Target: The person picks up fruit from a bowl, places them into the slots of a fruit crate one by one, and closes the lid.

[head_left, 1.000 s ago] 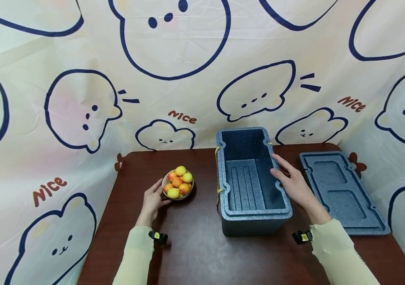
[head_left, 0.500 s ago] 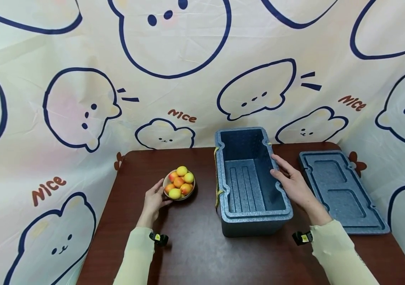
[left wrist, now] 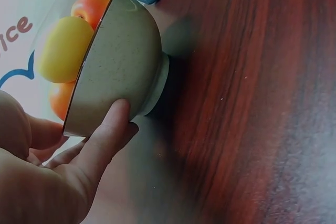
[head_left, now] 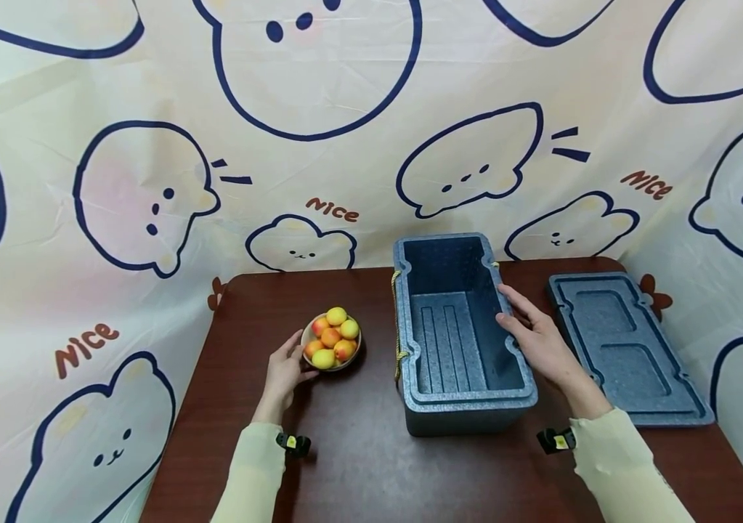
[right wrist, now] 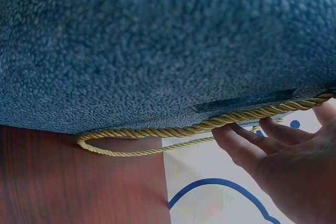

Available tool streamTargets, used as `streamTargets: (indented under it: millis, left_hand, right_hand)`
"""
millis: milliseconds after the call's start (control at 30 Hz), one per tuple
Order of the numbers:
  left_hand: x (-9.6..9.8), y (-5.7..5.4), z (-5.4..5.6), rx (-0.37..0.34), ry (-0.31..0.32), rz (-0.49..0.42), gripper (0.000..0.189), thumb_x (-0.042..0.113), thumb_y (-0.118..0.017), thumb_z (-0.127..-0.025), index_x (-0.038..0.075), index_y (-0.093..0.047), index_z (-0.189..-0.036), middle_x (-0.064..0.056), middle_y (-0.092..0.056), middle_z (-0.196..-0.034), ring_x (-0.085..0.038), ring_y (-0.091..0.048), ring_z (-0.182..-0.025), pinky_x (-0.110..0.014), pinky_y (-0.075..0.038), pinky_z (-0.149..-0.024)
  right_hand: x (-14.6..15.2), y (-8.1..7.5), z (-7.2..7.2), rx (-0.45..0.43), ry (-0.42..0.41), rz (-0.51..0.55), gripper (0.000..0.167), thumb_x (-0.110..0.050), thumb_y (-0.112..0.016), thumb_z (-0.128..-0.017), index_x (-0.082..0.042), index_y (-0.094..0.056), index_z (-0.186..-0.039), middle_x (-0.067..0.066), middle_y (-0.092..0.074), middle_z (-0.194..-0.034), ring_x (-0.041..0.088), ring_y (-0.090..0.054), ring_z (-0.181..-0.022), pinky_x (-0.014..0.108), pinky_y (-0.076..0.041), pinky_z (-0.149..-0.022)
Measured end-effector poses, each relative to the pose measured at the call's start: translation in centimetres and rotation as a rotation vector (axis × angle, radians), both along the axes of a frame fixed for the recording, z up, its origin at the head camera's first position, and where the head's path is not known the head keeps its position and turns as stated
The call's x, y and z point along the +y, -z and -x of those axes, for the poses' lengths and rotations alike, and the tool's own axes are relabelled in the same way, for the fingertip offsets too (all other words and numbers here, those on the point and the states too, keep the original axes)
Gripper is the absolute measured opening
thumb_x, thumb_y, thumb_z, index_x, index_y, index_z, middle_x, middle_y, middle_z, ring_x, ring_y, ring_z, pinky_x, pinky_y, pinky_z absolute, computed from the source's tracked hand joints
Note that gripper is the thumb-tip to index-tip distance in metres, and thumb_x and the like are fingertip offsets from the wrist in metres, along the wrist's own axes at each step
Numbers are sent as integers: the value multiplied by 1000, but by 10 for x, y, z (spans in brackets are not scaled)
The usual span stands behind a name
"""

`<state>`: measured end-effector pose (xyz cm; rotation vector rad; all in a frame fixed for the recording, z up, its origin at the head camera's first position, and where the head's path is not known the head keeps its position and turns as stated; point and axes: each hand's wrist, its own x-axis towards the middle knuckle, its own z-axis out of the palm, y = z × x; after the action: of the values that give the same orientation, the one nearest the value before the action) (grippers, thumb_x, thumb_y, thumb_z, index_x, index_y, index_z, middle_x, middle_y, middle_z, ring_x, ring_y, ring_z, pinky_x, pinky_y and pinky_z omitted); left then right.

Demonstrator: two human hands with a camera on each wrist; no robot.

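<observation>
A bowl (head_left: 338, 367) of small yellow and orange-red fruits (head_left: 330, 338) stands left of centre in the head view. My left hand (head_left: 283, 370) holds the bowl by its left side; in the left wrist view the thumb (left wrist: 113, 121) lies along the outer wall and the other fingers are near the rim. An uncovered blue-grey foam box (head_left: 469, 399) sits right of the bowl, its ribbed floor bare. My right hand (head_left: 544, 345) rests on the box's right rim with fairly straight fingers. Close to those fingers a twisted yellow rope (right wrist: 210, 124) runs along the box wall.
The matching foam lid (head_left: 629, 349) lies flat on the brown table (head_left: 358, 465), right of the box. A patterned cloth (head_left: 345, 87) hangs behind the table and at both sides. Another yellow rope (head_left: 397, 327) hangs on the box's left side.
My left hand and the bowl have shifted slightly to the right, towards the box. The right hand keeps its place on the rim. The head view has tilted a little.
</observation>
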<state>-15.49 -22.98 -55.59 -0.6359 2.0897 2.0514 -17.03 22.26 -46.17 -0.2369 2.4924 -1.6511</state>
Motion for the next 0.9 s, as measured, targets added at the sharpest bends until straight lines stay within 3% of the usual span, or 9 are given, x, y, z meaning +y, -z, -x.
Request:
streamTargets:
  millis: [233,500,900]
  left_hand:
    - [3,1,-8,10,10,24,48,12,-34,-111,12,-34,-159,-24,-35,-157,-38,-50,-127,-36,-61,-74]
    - [7,5,-15,10,6,21,48,10,-33,-110,12,-33,-159,-23,-40,-153,-37,-52,-126,-38,-61,-77]
    - [7,2,-16,18,9,72,48,11,-34,-110,12,-36,-158,-22,-41,-153,-36,-53,-123,-39,-61,-74]
  right_hand:
    - [-2,-1,-5,-15,-14,-14,57,-32,-49,-108,-25,-30,-161,8,-23,-166,40,-26,-149,68,-29,-111]
    - [-3,-3,-11,4,-11,-23,57,-31,-49,-108,-25,-29,-161,7,-23,-166,39,-25,-149,69,-28,-111]
    - [-3,-3,-16,19,1,-28,58,-30,-49,-108,-26,-27,-161,7,-21,-167,41,-27,-148,71,-30,-109]
